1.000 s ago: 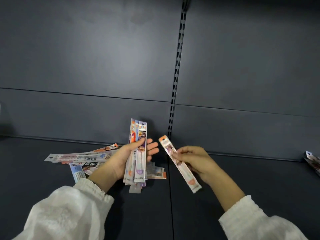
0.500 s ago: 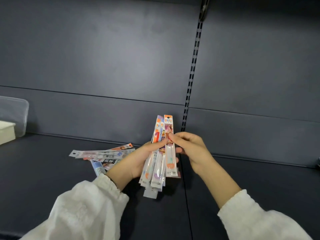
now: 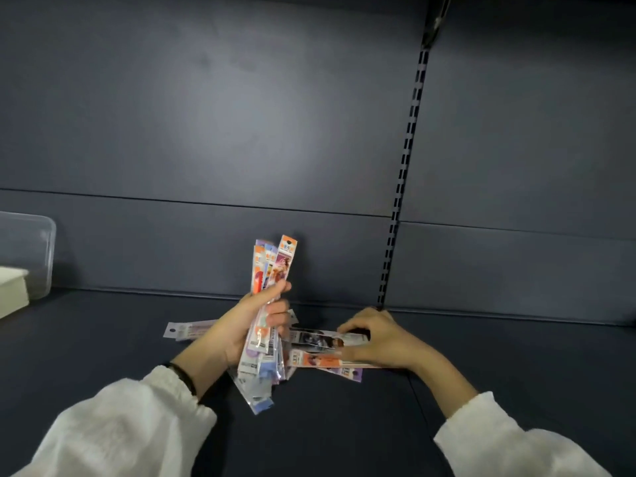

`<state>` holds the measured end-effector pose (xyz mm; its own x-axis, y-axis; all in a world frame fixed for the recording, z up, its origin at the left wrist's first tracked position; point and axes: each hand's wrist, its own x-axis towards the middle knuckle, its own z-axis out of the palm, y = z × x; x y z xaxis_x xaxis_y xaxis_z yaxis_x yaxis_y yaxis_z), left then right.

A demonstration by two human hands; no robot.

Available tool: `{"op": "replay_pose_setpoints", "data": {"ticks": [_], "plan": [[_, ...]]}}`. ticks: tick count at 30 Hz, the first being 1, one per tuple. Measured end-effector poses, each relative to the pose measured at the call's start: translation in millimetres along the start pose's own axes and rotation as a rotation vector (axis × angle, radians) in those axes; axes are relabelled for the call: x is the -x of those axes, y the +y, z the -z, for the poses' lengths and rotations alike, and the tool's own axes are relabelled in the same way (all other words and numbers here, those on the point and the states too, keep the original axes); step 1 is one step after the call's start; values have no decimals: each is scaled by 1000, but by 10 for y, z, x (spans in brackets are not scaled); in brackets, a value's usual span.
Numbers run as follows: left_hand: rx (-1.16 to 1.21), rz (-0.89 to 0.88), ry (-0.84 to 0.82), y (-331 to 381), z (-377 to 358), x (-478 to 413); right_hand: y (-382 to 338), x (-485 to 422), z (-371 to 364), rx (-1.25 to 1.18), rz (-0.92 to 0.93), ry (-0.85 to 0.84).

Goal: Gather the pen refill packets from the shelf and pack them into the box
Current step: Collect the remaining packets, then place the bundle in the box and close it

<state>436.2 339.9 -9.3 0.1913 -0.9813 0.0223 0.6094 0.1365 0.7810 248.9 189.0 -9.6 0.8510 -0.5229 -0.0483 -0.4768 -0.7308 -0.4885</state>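
The left hand (image 3: 241, 333) gripped a bundle of refill packets (image 3: 273, 270) upright, thumb across its front, well left of the slotted upright (image 3: 402, 187) in the back wall. Nearer the upright, the right hand (image 3: 382, 339) curled thumb and fingers round the ends of the loose packets (image 3: 318, 339) lying flat on the shelf (image 3: 103, 356). The clear box (image 3: 39, 242) stood far left of the upright, well apart from both hands.

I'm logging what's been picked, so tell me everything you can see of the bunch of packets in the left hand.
The bunch of packets is several long, narrow, glossy plastic sleeves with orange, purple and blue printed cards and barcodes. It stands nearly upright above the shelf, its lower ends fanned out. The left hand grips its middle.
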Motion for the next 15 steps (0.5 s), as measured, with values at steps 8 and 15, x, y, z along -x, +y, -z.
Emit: {"op": "replay_pose_setpoints", "data": {"ticks": [8,15], "plan": [[48,-49,-51,16,43,-145,41,-107,4,-67,-35,98],[-18,-142,124,28,98,-67,61,-76,22,-452,-128,434]]}}
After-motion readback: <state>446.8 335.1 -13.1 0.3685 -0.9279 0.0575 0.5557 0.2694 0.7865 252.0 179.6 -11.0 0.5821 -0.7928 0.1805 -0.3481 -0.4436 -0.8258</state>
